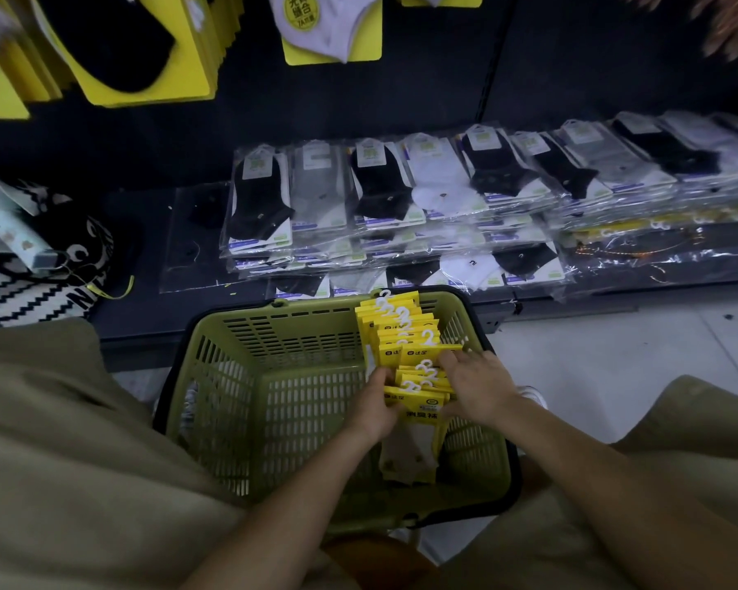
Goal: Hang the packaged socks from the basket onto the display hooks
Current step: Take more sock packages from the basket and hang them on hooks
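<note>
A green plastic basket (273, 376) sits on the floor between my knees. Along its right side stands a row of yellow-carded sock packs (401, 330) with white hangers. My left hand (373, 404) grips the left edge of the nearest bundle of packs (418, 402), fingers curled round it. My right hand (478, 387) holds the same bundle from the right, fingers spread over the card tops. Yellow sock packs (146, 49) hang on the display hooks at the top left, and a white-sock pack (331, 27) hangs at the top centre.
Stacks of clear-bagged black, grey and white socks (401, 198) lie on the low dark shelf behind the basket. A black-and-white patterned item (39, 270) lies at the left. Pale floor tiles (614, 364) show at the right.
</note>
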Action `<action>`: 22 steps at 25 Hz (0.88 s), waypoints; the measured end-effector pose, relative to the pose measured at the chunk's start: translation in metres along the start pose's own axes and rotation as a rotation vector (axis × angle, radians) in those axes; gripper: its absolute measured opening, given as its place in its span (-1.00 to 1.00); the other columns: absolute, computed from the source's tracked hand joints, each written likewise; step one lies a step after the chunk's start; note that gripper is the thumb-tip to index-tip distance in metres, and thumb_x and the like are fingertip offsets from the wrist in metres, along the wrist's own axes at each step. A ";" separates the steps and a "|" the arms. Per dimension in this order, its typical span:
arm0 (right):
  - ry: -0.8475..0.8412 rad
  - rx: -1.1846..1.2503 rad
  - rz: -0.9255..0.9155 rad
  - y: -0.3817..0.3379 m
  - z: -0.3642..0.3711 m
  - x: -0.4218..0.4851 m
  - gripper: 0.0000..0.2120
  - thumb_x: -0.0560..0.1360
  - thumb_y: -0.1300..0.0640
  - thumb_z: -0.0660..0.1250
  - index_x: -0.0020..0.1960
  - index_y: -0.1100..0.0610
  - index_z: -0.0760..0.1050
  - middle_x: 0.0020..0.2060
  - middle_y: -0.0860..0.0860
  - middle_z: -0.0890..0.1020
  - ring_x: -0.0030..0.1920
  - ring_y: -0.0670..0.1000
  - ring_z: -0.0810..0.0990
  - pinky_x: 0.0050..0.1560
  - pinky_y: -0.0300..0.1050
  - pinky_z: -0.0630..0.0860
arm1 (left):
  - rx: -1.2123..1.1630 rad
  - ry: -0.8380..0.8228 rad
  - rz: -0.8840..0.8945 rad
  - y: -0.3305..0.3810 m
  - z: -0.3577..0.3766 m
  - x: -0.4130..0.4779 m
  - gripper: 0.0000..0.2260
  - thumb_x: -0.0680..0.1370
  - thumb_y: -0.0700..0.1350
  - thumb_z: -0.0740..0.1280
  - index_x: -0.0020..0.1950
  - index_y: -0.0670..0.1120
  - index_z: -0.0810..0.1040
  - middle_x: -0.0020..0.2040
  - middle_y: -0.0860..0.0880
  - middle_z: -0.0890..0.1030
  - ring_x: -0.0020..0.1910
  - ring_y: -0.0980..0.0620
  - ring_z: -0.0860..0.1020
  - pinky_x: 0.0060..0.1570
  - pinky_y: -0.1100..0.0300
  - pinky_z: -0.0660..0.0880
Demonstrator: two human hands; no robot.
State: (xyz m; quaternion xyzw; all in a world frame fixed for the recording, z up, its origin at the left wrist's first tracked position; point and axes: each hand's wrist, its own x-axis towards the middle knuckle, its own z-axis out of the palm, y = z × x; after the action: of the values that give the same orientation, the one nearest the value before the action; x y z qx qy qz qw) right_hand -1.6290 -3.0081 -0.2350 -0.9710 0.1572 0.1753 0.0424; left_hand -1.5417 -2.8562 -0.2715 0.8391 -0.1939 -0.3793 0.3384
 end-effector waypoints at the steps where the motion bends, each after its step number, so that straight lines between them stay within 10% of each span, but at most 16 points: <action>1: -0.025 0.052 -0.005 -0.001 0.002 -0.001 -0.30 0.32 -0.18 0.44 0.29 0.08 0.21 0.21 0.05 0.51 0.19 0.09 0.49 0.16 -0.02 0.35 | -0.055 -0.003 -0.021 -0.003 -0.002 -0.001 -0.55 0.47 -0.26 0.38 0.31 -0.07 0.35 0.28 -0.06 0.48 0.24 -0.04 0.47 0.18 0.09 0.46; 13: -0.029 1.290 0.168 -0.036 0.015 -0.015 -0.40 0.28 0.23 0.54 0.23 0.04 0.35 0.01 -0.12 0.50 0.07 -0.07 0.52 -0.07 -0.32 0.50 | -0.538 0.176 0.028 -0.030 -0.019 -0.037 -0.59 0.45 -0.23 0.42 0.19 0.10 0.38 0.24 -0.05 0.49 0.19 0.03 0.45 -0.12 0.41 0.43; 22: -0.245 1.411 0.223 -0.061 0.037 -0.022 -0.36 0.45 0.17 0.40 0.42 0.00 0.16 0.25 -0.05 0.47 0.32 -0.03 0.38 0.37 -0.01 0.32 | -0.342 0.047 -0.066 -0.046 -0.022 -0.036 -0.30 0.45 -0.20 0.43 0.49 0.01 0.17 0.46 -0.06 0.25 0.42 -0.08 0.28 0.38 -0.09 0.30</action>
State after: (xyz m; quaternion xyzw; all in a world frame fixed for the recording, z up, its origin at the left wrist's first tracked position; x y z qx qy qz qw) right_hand -1.6409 -2.9384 -0.2604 -0.6638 0.3254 0.1426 0.6581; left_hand -1.5444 -2.7939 -0.2753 0.7839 -0.0908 -0.3979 0.4678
